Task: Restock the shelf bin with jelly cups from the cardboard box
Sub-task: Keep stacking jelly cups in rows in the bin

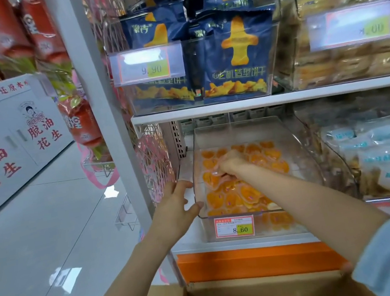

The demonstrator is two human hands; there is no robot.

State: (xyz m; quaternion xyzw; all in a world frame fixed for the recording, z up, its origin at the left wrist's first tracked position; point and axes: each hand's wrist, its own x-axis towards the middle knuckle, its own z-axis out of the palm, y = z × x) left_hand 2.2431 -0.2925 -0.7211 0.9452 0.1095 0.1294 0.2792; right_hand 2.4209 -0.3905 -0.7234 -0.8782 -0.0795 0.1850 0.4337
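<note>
On the lower shelf [192, 244], the clear plastic bin [237, 133] is judged about half filled with orange jelly cups [233, 198]. Its corner is braced by the flat, released left grip [175, 203]; right grip [231, 165] is curled among cups, hold unclear. More are seen in the brown cardboard box [259, 291].

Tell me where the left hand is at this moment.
In the head view, the left hand rests against the left wall of the shelf bin, on the lower shelf.
</note>
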